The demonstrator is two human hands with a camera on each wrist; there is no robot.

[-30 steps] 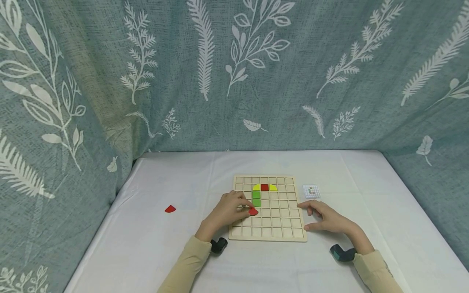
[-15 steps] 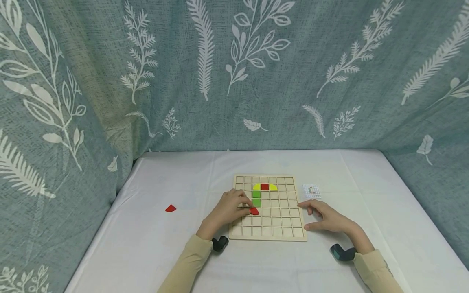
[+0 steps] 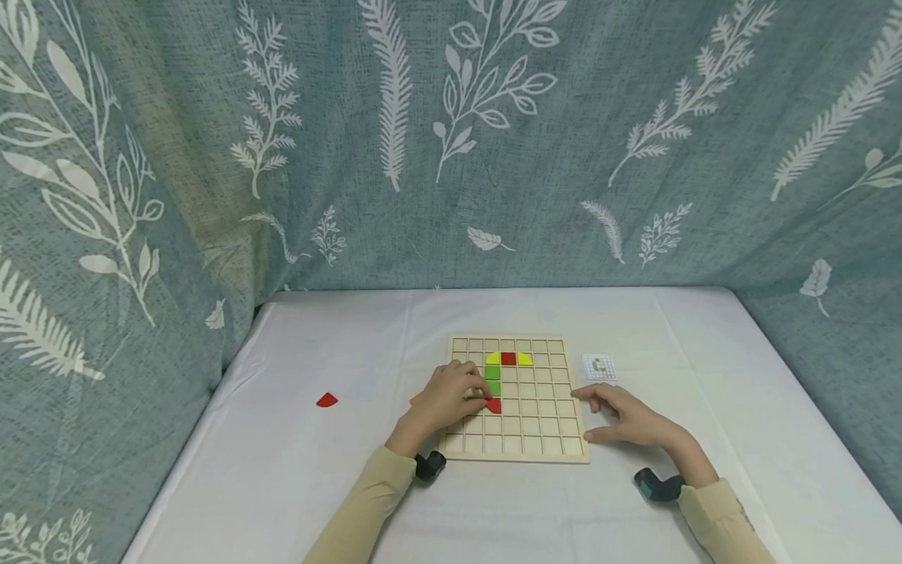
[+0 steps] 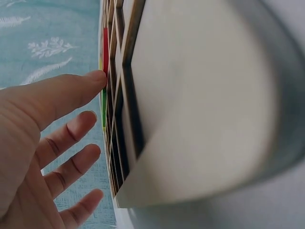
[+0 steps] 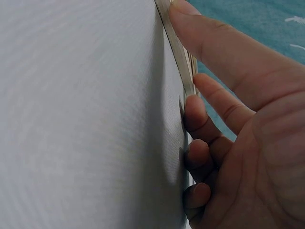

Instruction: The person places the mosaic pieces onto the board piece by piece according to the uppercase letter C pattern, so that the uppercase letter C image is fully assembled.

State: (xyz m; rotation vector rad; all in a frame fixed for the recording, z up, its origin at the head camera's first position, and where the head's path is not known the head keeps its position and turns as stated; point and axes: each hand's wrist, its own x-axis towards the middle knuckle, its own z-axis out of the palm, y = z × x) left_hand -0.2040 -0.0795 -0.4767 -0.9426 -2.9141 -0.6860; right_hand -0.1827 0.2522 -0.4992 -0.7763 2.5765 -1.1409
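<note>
On the white table lies a wooden grid board [image 3: 514, 446]. My left hand [image 3: 447, 394] reaches over its left side, thumb and index fingertip pinching a red quarter-circle tile [image 3: 495, 406]. That tile sits just below two green square tiles [image 3: 492, 381], apparently in or on a cell; how flat it lies, I cannot tell. A red square tile [image 3: 508, 359] stands between two yellow quarter-circle tiles [image 3: 524, 359] higher up. Thumb and index finger of my right hand [image 3: 630, 417] are spread and touch the board's right edge; the other fingers bend loosely. The left wrist view shows the thumb at the red tile.
Another red quarter-circle tile [image 3: 327, 400] lies on the table to the left. An orange piece [image 3: 416, 398] shows partly behind the left hand. A small card with a printed grid pattern [image 3: 599, 366] lies right of the board. A patterned curtain [image 3: 423, 157] closes off the back.
The pinched red tile has shifted slightly right, under the green squares, and its straight edges now line up more with the grid. An orange piece has come into sight. The right hand stays put.
</note>
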